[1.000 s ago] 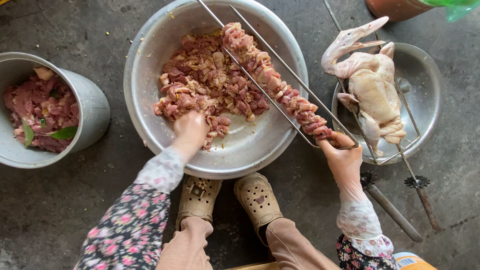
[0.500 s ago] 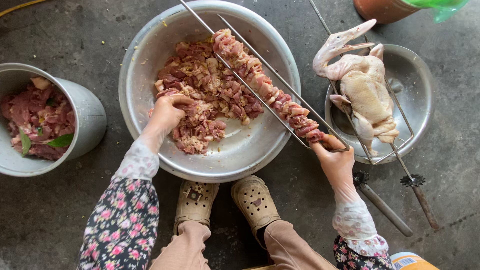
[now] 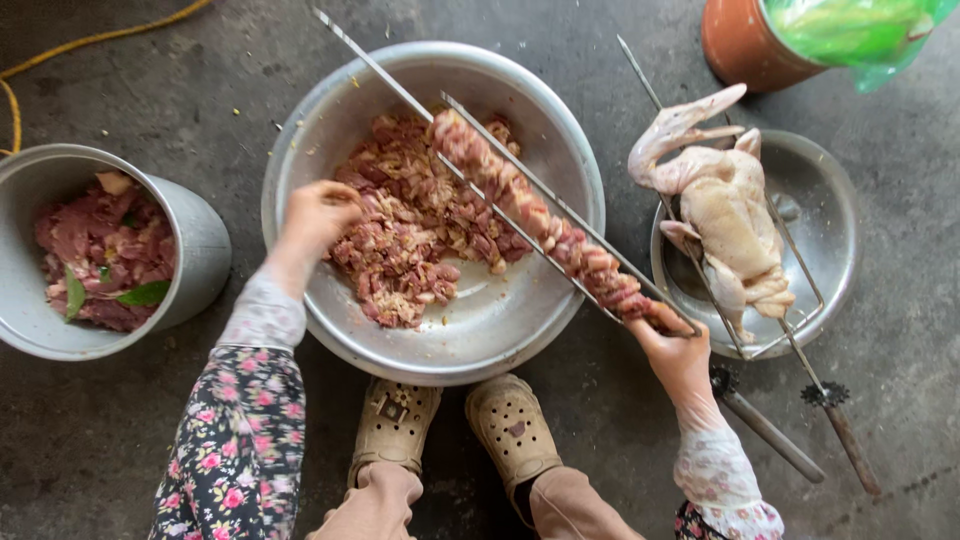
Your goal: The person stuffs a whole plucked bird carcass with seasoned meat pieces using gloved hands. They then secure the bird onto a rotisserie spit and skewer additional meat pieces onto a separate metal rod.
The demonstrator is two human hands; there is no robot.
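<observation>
My left hand [image 3: 318,213] reaches into a big metal basin [image 3: 480,345] and touches the heap of chopped raw meat [image 3: 400,230] at its left side, fingers curled over some pieces. My right hand [image 3: 675,350] grips the near end of a long two-pronged metal skewer [image 3: 400,85] that slants across the basin. Meat pieces [image 3: 540,225] are packed along the skewer's lower half. Both arms wear flowered sleeves.
A metal pot [image 3: 195,250] with raw meat and green leaves stands at the left. On the right, a whole plucked bird [image 3: 725,215] on another skewer lies over a round metal tray [image 3: 830,220]. A clay pot [image 3: 745,45] with a green bag is at top right. My beige clogs [image 3: 510,430] are below the basin.
My left hand has moved from the basin's near rim up and left onto the meat heap. The right hand keeps holding the skewer.
</observation>
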